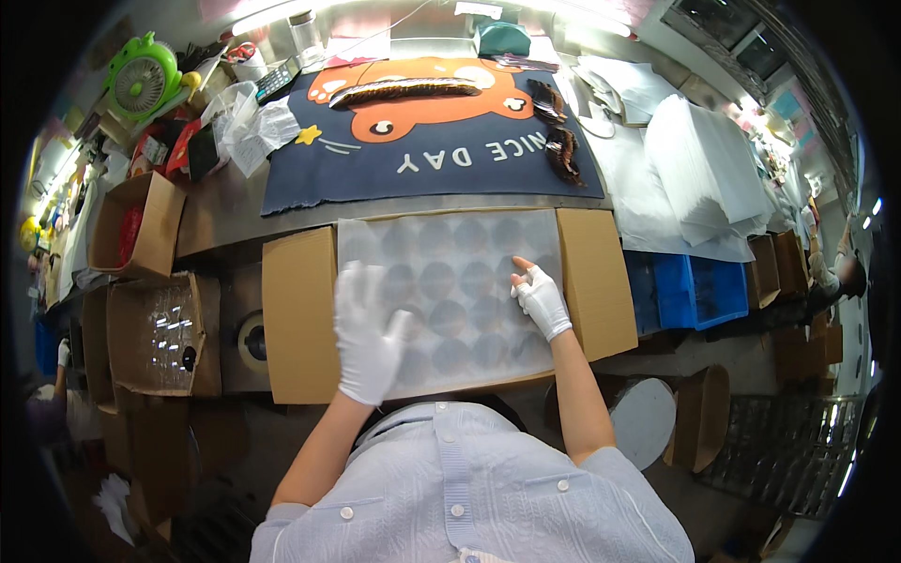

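Observation:
An open cardboard box (300,314) sits in front of me with its side flaps folded out. Over its contents lies a translucent white sheet (427,366), and rows of round grey shapes show through it. My left hand (368,328), in a white glove and slightly blurred, is spread flat over the sheet's left part. My right hand (542,298) rests at the sheet's right edge, its bare fingertips poking out of the white glove. Its index finger and thumb stand apart with nothing between them. Whether the left palm presses on the sheet is hidden.
A dark mat (432,178) with stacked brown glossy pieces (404,90) covers the table beyond the box. White foam sheets (704,169) hang over a blue crate (699,291) at right. Left are a carton of clear pieces (164,333) and a green fan (141,80).

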Tool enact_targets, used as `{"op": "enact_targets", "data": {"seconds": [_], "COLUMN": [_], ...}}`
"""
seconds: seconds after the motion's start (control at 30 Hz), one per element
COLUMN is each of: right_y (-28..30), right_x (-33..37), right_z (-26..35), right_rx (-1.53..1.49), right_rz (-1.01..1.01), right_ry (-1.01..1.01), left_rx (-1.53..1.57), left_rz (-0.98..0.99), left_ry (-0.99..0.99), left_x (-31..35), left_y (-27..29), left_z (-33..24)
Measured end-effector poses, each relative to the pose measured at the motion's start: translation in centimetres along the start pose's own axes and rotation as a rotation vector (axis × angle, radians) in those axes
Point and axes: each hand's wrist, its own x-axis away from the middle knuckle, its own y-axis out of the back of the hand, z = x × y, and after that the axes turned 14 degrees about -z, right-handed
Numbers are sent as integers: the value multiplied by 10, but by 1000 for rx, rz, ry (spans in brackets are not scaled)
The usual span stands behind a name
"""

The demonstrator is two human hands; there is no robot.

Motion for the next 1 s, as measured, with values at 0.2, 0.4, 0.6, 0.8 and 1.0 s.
{"op": "enact_targets", "data": {"seconds": [0.2,0.4,0.6,0.8,1.0], "right_y": [-4,5,11,-57,-90], "right_x": [-20,-70,-118,-309,-423], "right_z": [37,25,88,139,199], "right_rx": [88,-172,-201,449,1132], "right_rz": [13,156,322,-128,-48], "right_ry": [108,-171,-12,995,1045], "left_rx": [-353,-313,-106,-301,-284], "left_rz": [453,496,175,109,-20], "left_ry": [-129,-178,-120,-98,76], "left_x": [12,16,-73,-229,-305], "left_y": [-51,-64,-65,-142,-181], "left_z": [-4,12,19,79,139]}}
